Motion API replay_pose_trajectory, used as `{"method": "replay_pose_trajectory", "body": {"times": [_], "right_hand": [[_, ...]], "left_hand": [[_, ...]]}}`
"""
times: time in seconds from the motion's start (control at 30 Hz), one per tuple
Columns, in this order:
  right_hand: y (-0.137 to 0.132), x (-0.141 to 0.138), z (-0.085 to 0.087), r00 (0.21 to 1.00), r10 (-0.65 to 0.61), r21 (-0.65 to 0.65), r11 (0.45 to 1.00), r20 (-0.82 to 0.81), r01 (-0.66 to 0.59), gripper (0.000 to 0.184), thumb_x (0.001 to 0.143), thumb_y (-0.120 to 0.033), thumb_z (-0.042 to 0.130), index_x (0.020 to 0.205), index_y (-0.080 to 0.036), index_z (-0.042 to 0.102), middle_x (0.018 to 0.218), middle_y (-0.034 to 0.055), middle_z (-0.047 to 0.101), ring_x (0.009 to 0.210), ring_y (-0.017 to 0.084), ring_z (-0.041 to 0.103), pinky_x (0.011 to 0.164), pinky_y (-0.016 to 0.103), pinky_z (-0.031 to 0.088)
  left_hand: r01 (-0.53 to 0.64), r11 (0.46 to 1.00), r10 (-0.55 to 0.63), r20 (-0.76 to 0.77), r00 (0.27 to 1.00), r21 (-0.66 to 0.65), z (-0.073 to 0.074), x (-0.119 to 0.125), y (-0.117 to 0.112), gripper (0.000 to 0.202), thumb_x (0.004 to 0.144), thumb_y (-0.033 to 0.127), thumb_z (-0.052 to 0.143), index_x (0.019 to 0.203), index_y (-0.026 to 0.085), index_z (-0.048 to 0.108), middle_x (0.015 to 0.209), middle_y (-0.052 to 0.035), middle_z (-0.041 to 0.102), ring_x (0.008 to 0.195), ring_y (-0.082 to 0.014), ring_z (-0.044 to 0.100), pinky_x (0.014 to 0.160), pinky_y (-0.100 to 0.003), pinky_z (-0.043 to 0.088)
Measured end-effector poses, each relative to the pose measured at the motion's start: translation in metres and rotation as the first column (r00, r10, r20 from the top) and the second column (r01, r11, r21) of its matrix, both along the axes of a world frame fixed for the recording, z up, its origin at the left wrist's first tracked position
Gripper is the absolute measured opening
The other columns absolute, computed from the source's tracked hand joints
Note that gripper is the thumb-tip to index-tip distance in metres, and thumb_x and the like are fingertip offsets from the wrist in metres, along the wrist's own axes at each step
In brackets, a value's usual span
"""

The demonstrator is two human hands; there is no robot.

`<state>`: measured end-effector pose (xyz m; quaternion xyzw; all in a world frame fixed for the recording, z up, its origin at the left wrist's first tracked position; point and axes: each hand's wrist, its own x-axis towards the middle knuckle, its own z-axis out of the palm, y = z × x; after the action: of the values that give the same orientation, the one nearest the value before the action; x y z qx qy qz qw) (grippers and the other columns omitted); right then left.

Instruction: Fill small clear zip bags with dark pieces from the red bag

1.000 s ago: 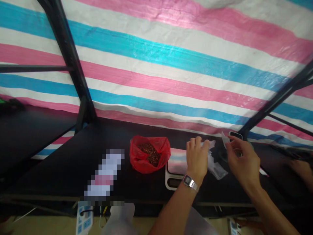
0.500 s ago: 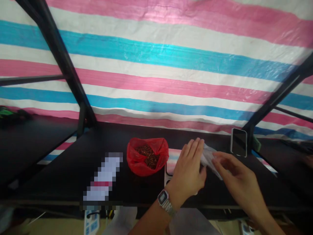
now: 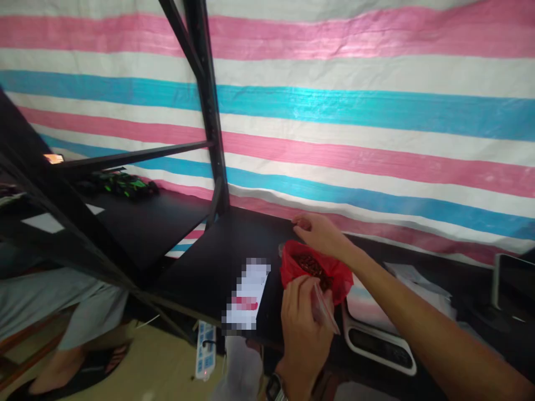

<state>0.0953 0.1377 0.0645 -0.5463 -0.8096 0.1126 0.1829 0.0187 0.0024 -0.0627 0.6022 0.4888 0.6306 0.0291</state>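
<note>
just under my curled right hand (image 3: 316, 231), grip unclear, sits a red plastic bag (image 3: 336, 278) of brown beans (image 3: 311, 266); my left hand (image 3: 301, 340) pinches a clear bag (image 3: 324, 309) beside it, raised, seemingly keeping its mouth free.

— How's the light?

— Bright and flat on my side, with a cold glare along the blue stripe of the tarpaulin (image 3: 317, 106).

— And lower down?

— My black tabletop (image 3: 209, 262) sinks dim, hardly any detail, and a pixelated block (image 3: 246, 293) hides one patch.

— Edges?

— They bend: the black metal rack frame (image 3: 204, 94) leans and stretches.
</note>
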Motion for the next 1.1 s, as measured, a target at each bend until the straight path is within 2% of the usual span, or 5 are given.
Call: {"method": "replay_pose_trajectory", "body": {"times": [0.17, 0.57, 0.73, 0.87, 1.1], "right_hand": [[0.048, -0.042, -0.038, 0.981, 0.060, -0.213, 0.977, 0.184, -0.020, 0.044, 0.062, -0.022, 0.096, 0.104, -0.020, 0.083, 0.106, 0.0118, 0.084, 0.100, 0.034, 0.079, 0.085, 0.035, 0.061], [-0.028, 0.016, -0.042, 0.967, 0.109, 0.021, 0.994, -0.228, -0.107, 0.033, 0.094, -0.029, 0.068, 0.127, -0.024, 0.072, 0.118, 0.0074, 0.081, 0.104, 0.023, 0.076, 0.099, 0.040, 0.059], [-0.062, 0.053, -0.055, 0.995, -0.035, -0.031, 0.999, 0.097, 0.038, 0.035, 0.094, -0.027, 0.071, 0.128, -0.020, 0.071, 0.116, 0.0108, 0.080, 0.103, 0.027, 0.076, 0.095, 0.041, 0.058], [-0.061, 0.050, -0.048, 0.860, -0.080, 0.063, 0.996, 0.503, 0.056, 0.023, 0.098, -0.016, 0.064, 0.119, -0.012, 0.073, 0.126, 0.0203, 0.074, 0.117, 0.034, 0.070, 0.101, 0.045, 0.052], [-0.044, 0.043, -0.049, 0.884, 0.056, 0.005, 0.998, 0.464, -0.066, 0.024, 0.097, -0.012, 0.065, 0.115, -0.016, 0.080, 0.129, 0.0169, 0.077, 0.126, 0.032, 0.066, 0.109, 0.044, 0.046]], "left_hand": [[-0.089, 0.983, 0.056, -0.201, 0.978, -0.159, -0.016, -0.018, 0.014, 0.033, 0.094, 0.009, 0.059, 0.126, 0.019, 0.063, 0.133, -0.0158, 0.070, 0.113, -0.0323, 0.069, 0.094, -0.048, 0.059], [-0.057, 0.990, 0.035, -0.167, 0.985, -0.129, -0.024, -0.025, 0.028, 0.031, 0.087, -0.001, 0.057, 0.110, 0.019, 0.065, 0.097, -0.0080, 0.068, 0.093, -0.0275, 0.063, 0.080, -0.041, 0.055], [-0.073, 0.995, 0.065, -0.105, 0.992, -0.070, -0.019, -0.033, 0.046, 0.021, 0.095, 0.003, 0.054, 0.104, 0.020, 0.063, 0.096, -0.0084, 0.066, 0.094, -0.0282, 0.061, 0.085, -0.044, 0.053], [-0.003, 0.996, -0.012, -0.159, 0.987, -0.094, -0.021, -0.032, 0.040, 0.020, 0.094, 0.004, 0.056, 0.100, 0.021, 0.063, 0.094, -0.0074, 0.066, 0.093, -0.0285, 0.060, 0.083, -0.044, 0.052], [0.065, 0.987, -0.073, -0.047, 0.996, -0.147, -0.022, -0.029, 0.030, 0.020, 0.088, 0.006, 0.059, 0.097, 0.023, 0.066, 0.093, -0.0072, 0.068, 0.093, -0.0298, 0.060, 0.084, -0.046, 0.050]]}}
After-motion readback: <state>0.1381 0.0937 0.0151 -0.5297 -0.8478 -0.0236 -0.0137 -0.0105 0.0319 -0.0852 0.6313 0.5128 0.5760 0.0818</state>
